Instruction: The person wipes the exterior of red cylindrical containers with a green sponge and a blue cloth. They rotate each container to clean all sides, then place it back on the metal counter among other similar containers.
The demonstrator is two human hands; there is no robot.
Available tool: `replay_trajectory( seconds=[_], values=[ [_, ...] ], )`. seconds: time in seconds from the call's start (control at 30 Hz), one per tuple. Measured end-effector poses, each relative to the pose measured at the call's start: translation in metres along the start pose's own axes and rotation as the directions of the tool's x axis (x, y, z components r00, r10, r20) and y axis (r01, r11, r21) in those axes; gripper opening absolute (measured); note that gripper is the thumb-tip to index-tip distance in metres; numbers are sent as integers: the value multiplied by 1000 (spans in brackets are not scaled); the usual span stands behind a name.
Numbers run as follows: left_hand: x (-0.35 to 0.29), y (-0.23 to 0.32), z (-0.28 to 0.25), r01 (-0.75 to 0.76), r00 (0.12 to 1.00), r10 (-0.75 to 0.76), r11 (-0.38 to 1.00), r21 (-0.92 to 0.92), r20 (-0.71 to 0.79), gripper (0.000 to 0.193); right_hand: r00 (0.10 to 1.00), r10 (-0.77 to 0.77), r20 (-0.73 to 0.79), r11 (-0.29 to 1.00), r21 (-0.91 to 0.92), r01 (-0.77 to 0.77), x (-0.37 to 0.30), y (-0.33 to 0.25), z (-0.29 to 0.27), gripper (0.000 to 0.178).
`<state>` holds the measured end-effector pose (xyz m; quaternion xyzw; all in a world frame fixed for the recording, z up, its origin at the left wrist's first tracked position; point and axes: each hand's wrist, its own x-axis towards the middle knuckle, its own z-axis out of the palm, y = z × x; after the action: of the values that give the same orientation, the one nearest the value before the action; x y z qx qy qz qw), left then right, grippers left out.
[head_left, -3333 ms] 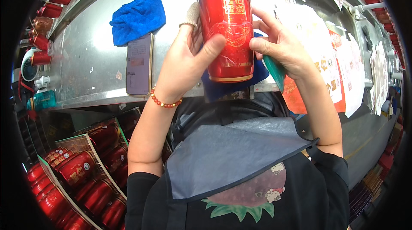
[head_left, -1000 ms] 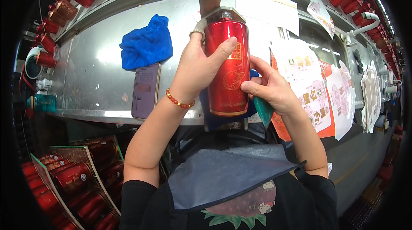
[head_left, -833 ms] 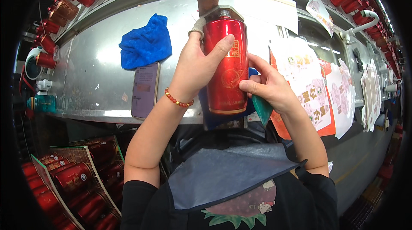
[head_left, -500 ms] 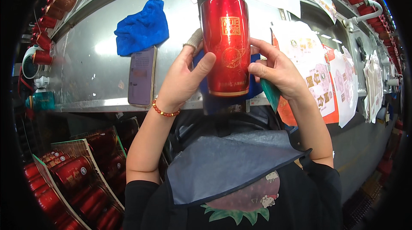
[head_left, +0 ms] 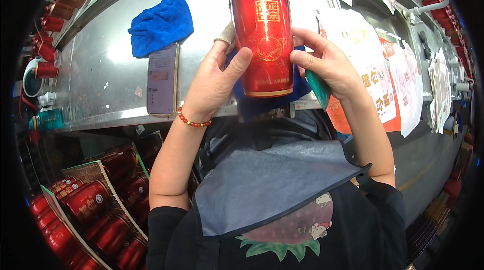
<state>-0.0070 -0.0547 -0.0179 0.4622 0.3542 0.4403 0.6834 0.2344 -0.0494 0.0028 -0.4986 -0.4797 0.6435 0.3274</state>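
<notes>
A glossy red bottle point(head_left: 263, 71) with gold print and a gold rim stands between my hands, its clear-looking neck at the far end. My left hand point(head_left: 214, 79) holds its left side, thumb along the front; a knitted cover wraps one fingertip. On the other side, my right hand point(head_left: 330, 68) grips the bottle with thumb and fingers. A flat green piece, like a scraper point(head_left: 318, 90), is tucked in that same palm. Dark blue cloth point(head_left: 275, 102) shows beneath and behind the bottle.
Left of the bottle, a bright blue cloth point(head_left: 161, 22) touches a phone point(head_left: 162, 81) on the metal table point(head_left: 106, 86). Printed sheets point(head_left: 375, 78) lie to the right. Red bottles point(head_left: 96, 202) fill crates at lower left; more line both side shelves. A teal container point(head_left: 49, 120) stands far left.
The bottle sits a little farther away, carried by both hands, and its printed face is seen slightly turned. The whole view has also shifted a little. Both hands keep their hold.
</notes>
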Motion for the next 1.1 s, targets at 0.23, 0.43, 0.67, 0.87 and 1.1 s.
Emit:
replay_trajectory(
  seconds=[0.23,0.43,0.67,0.87,1.1],
  values=[
    [-1,1,2,-15,1000,15,1000,-5,7,88,999,-19,28,1000,-7,20,0,2,0,76],
    [-1,-1,-2,1,1000,-1,1000,-5,23,89,999,-33,15,997,-63,34,0,5,-2,75],
    [-1,-2,-3,14,1000,-15,999,40,23,91,999,-25,21,996,-90,27,3,7,-3,74],
    [-2,-1,-2,31,999,-31,999,26,6,89,998,-51,46,995,-82,55,4,6,-8,63],
    [-3,-2,-1,33,999,-33,999,9,15,87,927,-290,-237,957,-93,275,10,-26,-30,43]
  ],
)
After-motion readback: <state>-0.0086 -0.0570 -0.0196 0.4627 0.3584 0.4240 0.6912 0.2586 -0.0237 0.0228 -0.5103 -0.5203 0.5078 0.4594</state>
